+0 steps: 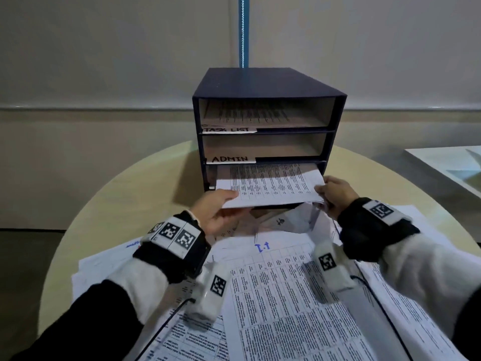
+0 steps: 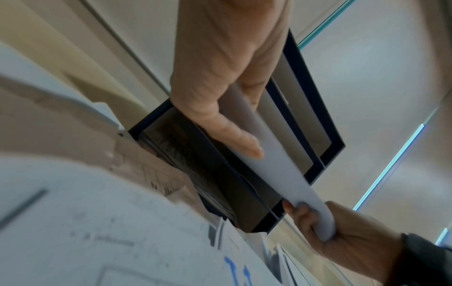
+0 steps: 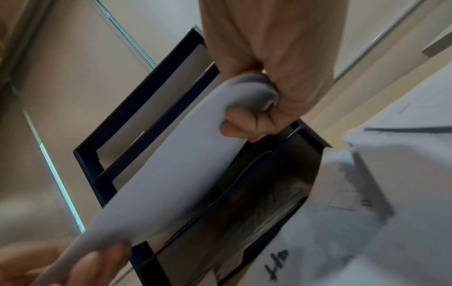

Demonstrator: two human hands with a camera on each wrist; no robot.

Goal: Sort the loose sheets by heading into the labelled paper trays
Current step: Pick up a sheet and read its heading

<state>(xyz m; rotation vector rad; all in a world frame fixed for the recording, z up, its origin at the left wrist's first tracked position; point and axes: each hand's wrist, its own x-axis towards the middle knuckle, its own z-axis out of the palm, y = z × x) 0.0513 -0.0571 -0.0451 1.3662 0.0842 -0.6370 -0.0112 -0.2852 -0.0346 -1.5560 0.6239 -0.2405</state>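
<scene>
A dark blue paper tray unit (image 1: 268,84) stands on the round table, with shelves labelled TASK LIST (image 1: 229,130) and ADMIN (image 1: 230,159). A printed sheet (image 1: 270,185) lies half inside the slot under the ADMIN label. My left hand (image 1: 217,209) pinches its near left corner, thumb on top. My right hand (image 1: 334,195) grips its near right corner. In the left wrist view the left hand (image 2: 220,108) holds the sheet (image 2: 276,160) before the tray unit (image 2: 325,123). In the right wrist view the right hand (image 3: 266,96) curls round the sheet (image 3: 171,174).
Several loose printed sheets (image 1: 286,295) cover the near half of the beige table (image 1: 130,191), one marked "1.1" in blue (image 1: 262,246). Sheets lie in the top shelf (image 1: 247,114). A white object (image 1: 453,165) sits at the right edge. A wall stands behind.
</scene>
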